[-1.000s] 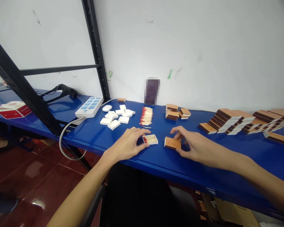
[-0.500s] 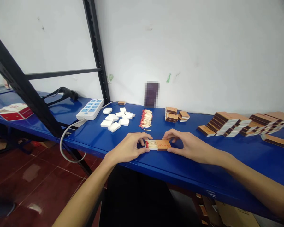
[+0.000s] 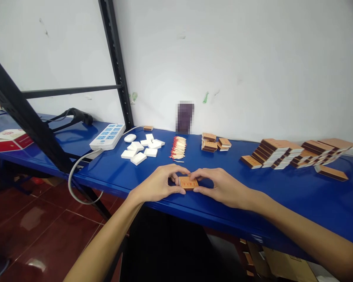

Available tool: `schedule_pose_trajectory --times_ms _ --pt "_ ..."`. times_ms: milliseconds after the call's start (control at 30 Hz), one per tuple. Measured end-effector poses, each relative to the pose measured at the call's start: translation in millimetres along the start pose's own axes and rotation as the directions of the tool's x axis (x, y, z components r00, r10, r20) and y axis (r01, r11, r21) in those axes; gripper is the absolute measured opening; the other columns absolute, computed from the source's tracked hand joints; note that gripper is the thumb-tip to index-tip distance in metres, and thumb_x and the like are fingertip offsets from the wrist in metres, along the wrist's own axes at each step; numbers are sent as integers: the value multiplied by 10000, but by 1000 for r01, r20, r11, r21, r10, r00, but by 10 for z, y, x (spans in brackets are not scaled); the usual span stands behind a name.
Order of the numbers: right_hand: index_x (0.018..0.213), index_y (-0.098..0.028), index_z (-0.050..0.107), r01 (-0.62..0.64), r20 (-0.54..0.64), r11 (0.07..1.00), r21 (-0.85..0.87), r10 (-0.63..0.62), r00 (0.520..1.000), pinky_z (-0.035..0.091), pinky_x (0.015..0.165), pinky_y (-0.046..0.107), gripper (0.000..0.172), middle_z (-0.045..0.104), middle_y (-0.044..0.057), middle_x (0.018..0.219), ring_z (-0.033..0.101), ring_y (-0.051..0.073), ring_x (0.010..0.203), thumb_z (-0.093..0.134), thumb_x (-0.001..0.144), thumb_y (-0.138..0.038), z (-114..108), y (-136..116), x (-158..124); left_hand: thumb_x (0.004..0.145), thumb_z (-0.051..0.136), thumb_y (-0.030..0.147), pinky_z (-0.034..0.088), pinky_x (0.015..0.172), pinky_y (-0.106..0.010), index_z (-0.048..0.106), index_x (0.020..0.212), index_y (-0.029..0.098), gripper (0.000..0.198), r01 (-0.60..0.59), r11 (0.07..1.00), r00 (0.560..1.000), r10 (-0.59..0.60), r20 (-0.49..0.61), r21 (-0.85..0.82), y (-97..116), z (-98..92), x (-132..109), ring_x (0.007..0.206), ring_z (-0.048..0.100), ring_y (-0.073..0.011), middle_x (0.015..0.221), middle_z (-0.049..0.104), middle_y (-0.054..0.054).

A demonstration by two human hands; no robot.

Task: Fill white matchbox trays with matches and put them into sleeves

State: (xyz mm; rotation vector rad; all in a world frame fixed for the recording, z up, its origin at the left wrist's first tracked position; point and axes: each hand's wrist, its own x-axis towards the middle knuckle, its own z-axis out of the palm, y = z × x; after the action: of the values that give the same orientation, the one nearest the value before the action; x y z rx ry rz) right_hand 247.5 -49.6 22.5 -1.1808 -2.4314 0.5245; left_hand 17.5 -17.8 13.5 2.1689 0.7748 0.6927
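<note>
A small orange matchbox (image 3: 188,183) lies closed on the blue shelf (image 3: 282,192) near its front edge. My left hand (image 3: 159,183) pinches its left end between thumb and fingers. My right hand (image 3: 219,186) pinches its right end the same way. Behind the hands lies a loose bundle of red-tipped matches (image 3: 178,147). Several empty white inner trays (image 3: 141,150) lie to the left of the matches.
A small stack of orange matchboxes (image 3: 214,142) stands behind my right hand, and long rows of them (image 3: 294,152) run along the right. A white power strip (image 3: 107,136) with its cable lies at the left beside a black shelf post (image 3: 117,66). A red-and-white box (image 3: 8,139) sits far left.
My right hand brought the orange sleeve to the tray of matches under my left hand. The tray has slid fully into the sleeve, and the matches no longer show.
</note>
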Motion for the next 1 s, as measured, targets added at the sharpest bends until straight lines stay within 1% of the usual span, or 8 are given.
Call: schedule_pose_trajectory --times_ms 167,267,367,467,600,767,900,1000 --pt "1128 -238 624 2 -44 996 -87 -6 999 482 880 362 266 683 52 1115 632 210 996 518 910 -348 -46 -23 -74 739 766 342 506 797 -296 623 1157 226 457 -58 998 998 58 -16 21 0 -1 -33 813 611 -143 971 628 -31" --pt "1100 -212 628 -69 -211 961 -268 12 977 483 887 407 273 660 97 1122 619 246 1007 482 907 -336 -266 197 -227 773 733 362 506 811 -289 611 1173 230 438 -54 998 997 55 -46 22 -2 6 -40 832 609 -134 1078 598 -53" --pt "1032 -168 639 -341 -396 807 -483 146 907 491 764 423 287 632 154 1089 624 282 897 443 900 -330 -546 541 -456 813 685 392 500 775 -279 608 1179 238 405 -26 996 998 30 -52 83 3 18 -27 773 582 -117 1059 589 -42" --pt "973 -143 653 -502 -419 605 -618 287 862 444 639 383 327 624 184 1057 624 297 842 385 935 -325 -699 747 -644 863 616 407 464 699 -258 644 1092 229 291 -21 975 1000 23 -8 221 29 32 -18 756 549 -130 899 583 -15" --pt "917 -145 650 -484 -352 467 -740 344 870 359 561 346 358 644 181 918 624 285 765 327 963 -292 -642 740 -685 911 543 385 431 684 -253 660 1027 213 238 -41 931 999 36 20 362 65 50 -30 810 550 -151 866 568 -21" --pt "916 -127 658 -454 -356 376 -808 303 884 380 628 369 349 670 190 846 603 323 849 332 949 -248 -541 793 -609 937 494 382 436 694 -271 655 1049 205 264 -45 909 999 42 17 414 88 75 -38 795 557 -155 878 578 -29" --pt "860 -138 659 -452 -412 364 -814 186 892 405 684 395 355 664 193 800 572 338 864 346 929 -289 -570 829 -546 959 441 416 450 813 -332 645 1063 207 311 -24 835 997 58 -44 550 58 -12 -51 896 562 -195 944 596 -47" --pt "892 -128 654 -446 -435 411 -795 127 891 423 752 411 341 662 186 851 579 320 876 351 921 -284 -603 743 -392 957 422 451 432 910 -410 631 1116 211 356 86 722 982 53 -179 687 -61 -231 -114 1001 534 -249 1042 582 -81"
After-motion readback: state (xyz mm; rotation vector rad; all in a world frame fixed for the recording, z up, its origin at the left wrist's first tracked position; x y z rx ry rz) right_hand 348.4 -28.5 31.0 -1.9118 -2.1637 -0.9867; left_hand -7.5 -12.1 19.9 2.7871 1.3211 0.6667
